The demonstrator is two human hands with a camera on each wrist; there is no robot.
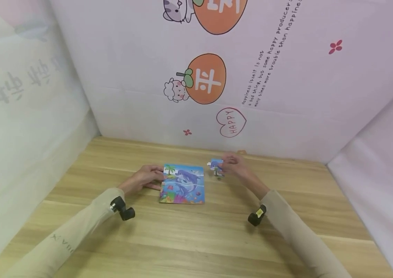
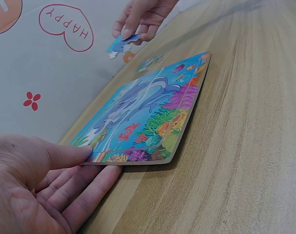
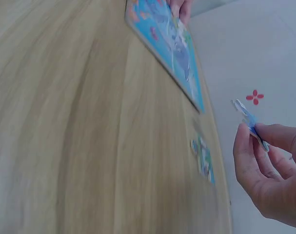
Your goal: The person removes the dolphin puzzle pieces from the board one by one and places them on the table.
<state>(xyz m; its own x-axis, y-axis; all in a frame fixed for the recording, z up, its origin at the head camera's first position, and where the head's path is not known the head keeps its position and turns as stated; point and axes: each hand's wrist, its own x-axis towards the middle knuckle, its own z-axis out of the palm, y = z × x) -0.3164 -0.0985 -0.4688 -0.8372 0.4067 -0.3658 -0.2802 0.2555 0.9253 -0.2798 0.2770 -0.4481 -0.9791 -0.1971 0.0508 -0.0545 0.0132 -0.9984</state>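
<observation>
A dolphin picture puzzle (image 1: 182, 184) with a palm tree and coral lies on the wooden table. At its left edge my left hand (image 1: 146, 177) grips the board; in the left wrist view the thumb (image 2: 72, 155) rests on top and the other fingers reach underneath. Off to the right, my right hand (image 1: 233, 164) pinches a blue puzzle piece (image 3: 251, 127) between thumb and fingertips, raised above the table. Below that hand, another puzzle piece (image 3: 205, 158) lies flat on the wood, apart from the board and blurred.
The wooden table (image 1: 182, 239) ends at a white printed backdrop (image 1: 140, 112) just behind the puzzle. White cloth walls (image 1: 26, 127) stand at both sides. A small orange shape (image 1: 241, 152) shows at the table's back edge; I cannot tell what it is.
</observation>
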